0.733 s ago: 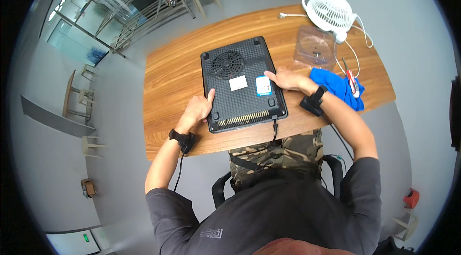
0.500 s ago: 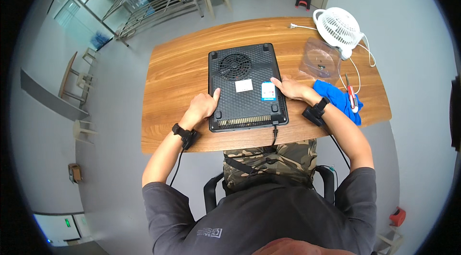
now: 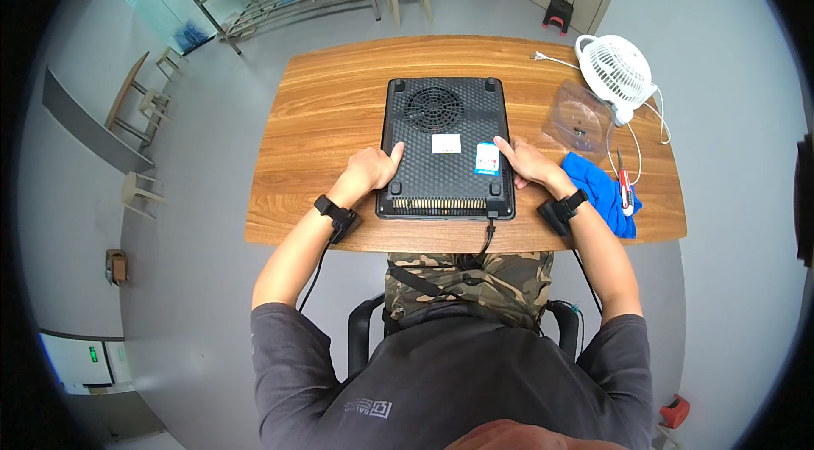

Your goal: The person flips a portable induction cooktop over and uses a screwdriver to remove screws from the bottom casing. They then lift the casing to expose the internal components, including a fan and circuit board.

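Observation:
An induction cooker [image 3: 415, 166] lies underside up on the wooden table, its black textured base showing a round fan grille, corner feet and two stickers. My left hand [image 3: 371, 168] grips its left edge, thumb on top of the base and the other fingers hidden at the side. On the opposite edge, my right hand [image 3: 530, 163] has its thumb by the blue-and-white sticker [image 3: 487, 158] and its fingers curled at the side. A black power cord [image 3: 489, 234] runs from the cooker's near edge over the table edge.
On the right of the table [image 3: 322, 111] are a white fan [image 3: 616, 69] with its cord, a clear plastic box [image 3: 578, 115] holding small parts, and a blue cloth [image 3: 598, 191] with a red-and-white screwdriver-like tool [image 3: 625, 187] on it. A metal rack [image 3: 297, 1] stands beyond.
The whole view has turned and shifted slightly, so the table and cooker appear straighter. Both hands keep their hold on the cooker's sides; more of my right fingers shows beside its edge.

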Tool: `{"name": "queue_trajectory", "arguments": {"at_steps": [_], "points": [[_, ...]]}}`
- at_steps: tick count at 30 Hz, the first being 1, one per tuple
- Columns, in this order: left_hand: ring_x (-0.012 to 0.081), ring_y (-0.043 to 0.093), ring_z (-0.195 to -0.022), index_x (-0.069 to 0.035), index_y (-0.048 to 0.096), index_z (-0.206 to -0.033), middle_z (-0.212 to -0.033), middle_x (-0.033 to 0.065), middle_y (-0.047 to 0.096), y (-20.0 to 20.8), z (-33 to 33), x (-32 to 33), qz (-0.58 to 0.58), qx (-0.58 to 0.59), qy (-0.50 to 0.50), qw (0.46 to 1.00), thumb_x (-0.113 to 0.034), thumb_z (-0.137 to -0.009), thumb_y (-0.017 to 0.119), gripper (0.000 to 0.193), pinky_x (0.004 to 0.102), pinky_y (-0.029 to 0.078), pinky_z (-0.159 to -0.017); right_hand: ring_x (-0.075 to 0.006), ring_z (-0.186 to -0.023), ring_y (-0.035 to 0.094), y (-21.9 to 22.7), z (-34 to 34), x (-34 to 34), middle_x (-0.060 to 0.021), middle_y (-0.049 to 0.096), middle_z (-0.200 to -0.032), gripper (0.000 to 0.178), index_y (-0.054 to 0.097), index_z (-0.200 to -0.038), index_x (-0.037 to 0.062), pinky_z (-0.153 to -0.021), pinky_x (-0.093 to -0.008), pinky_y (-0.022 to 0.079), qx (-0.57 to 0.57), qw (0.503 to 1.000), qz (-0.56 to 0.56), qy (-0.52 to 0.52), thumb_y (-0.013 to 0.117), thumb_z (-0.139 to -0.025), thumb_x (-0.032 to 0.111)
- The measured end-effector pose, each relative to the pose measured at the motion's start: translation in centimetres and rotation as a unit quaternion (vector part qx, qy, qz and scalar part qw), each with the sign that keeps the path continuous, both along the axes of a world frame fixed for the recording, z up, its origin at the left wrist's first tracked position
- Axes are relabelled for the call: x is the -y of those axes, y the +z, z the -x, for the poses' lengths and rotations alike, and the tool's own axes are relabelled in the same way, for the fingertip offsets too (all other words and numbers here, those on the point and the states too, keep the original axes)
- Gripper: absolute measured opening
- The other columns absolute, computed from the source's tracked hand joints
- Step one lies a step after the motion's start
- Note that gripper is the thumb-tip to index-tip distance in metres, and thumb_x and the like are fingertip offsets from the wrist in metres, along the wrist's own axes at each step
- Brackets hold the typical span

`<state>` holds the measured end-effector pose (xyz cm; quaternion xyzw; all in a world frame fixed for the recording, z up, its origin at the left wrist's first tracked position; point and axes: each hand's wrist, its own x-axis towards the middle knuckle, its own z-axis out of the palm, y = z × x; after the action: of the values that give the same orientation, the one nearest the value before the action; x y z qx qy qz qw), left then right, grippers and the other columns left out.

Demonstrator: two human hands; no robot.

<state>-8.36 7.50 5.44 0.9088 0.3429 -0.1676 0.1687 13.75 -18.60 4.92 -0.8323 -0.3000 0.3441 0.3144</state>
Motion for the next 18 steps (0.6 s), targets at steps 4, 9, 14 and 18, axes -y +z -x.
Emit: {"name": "queue_trajectory", "arguments": {"at_steps": [4,9,14,18], "points": [[0.0467,0.061,-0.119,0.006,0.072,-0.117,-0.118,0.0314,0.068,0.4,-0.1,-0.2,0.004,-0.003,-0.01,1.0,-0.068,-0.103,0.014,0.095,0.0487,0.046,-0.107,-0.0208,-0.052,0.066,-0.7,-0.3,-0.1,-0.0181,0.067,-0.076,0.09,0.055,-0.109,-0.0174,-0.041,-0.0318,0.056,0.003,1.0,-0.025,0.001,0.042,-0.099,0.071],[0.0492,0.06,-0.119,0.007,0.072,-0.114,-0.117,0.0344,0.066,0.8,0.4,0.3,-0.001,0.016,0.012,1.0,-0.07,-0.101,0.012,0.098,0.0494,0.046,-0.106,-0.0197,-0.051,0.065,-0.5,-0.2,0.0,-0.0167,0.066,-0.078,0.087,0.053,-0.115,-0.0138,-0.042,-0.0303,0.056,-0.007,1.0,-0.015,0.004,0.041,-0.099,0.071],[0.0485,0.06,-0.12,0.008,0.071,-0.115,-0.118,0.0341,0.066,1.1,0.0,0.3,0.009,0.001,0.001,1.0,-0.07,-0.101,0.011,0.099,0.0489,0.046,-0.107,-0.018,-0.051,0.065,-0.7,-1.0,-0.1,-0.0166,0.066,-0.081,0.085,0.052,-0.119,-0.0122,-0.043,-0.0291,0.057,-0.025,1.0,0.009,0.013,0.041,-0.1,0.07],[0.0461,0.063,-0.116,0.006,0.073,-0.112,-0.113,0.0305,0.07,1.2,0.2,0.5,0.0,-0.001,0.004,1.0,-0.067,-0.103,0.013,0.095,0.0482,0.047,-0.106,-0.0175,-0.051,0.065,-0.1,-0.8,-0.2,-0.0158,0.066,-0.08,0.085,0.052,-0.121,-0.0121,-0.042,-0.0287,0.057,-0.031,0.999,0.015,0.021,0.041,-0.1,0.07]]}}
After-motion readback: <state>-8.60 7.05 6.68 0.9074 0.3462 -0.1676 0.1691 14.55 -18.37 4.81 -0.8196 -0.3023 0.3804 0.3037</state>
